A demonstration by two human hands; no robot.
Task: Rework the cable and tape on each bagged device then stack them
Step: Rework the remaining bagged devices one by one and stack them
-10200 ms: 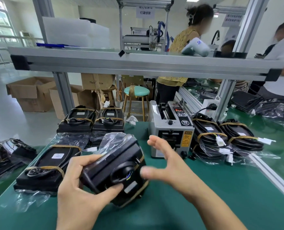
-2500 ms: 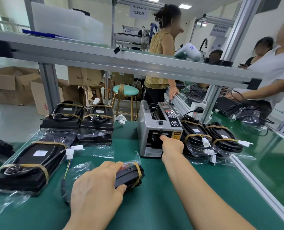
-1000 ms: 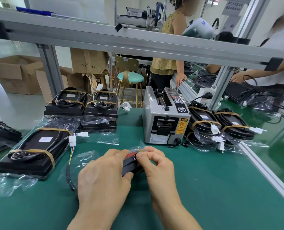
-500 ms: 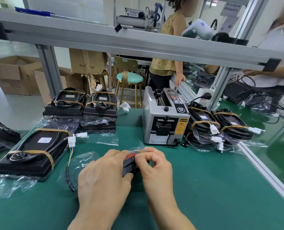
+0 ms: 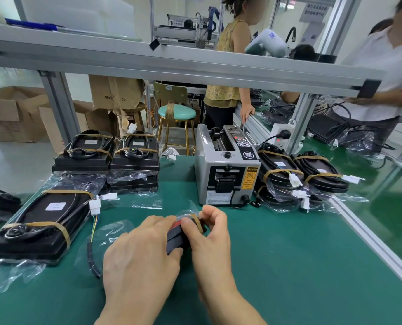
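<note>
A black bagged device (image 5: 177, 238) lies on the green mat, mostly hidden under my hands. My left hand (image 5: 141, 256) lies over its near part and holds it down. My right hand (image 5: 210, 233) pinches a strip of brown tape (image 5: 196, 221) at the device's far end. Its black cable (image 5: 92, 256) curls out to the left inside the clear bag. A taped bagged device (image 5: 40, 221) lies at the left. Two stacks of taped devices (image 5: 108, 158) stand behind it.
A grey tape dispenser (image 5: 225, 170) stands just beyond my hands. Right of it lie more taped, bagged devices (image 5: 298, 177). An aluminium rail (image 5: 369, 235) edges the mat on the right. A metal shelf beam (image 5: 171, 64) crosses overhead. People stand behind the bench.
My right hand came back from the tape dispenser to the device's far end and now pinches tape there. Over the last second both hands have hardly moved.
</note>
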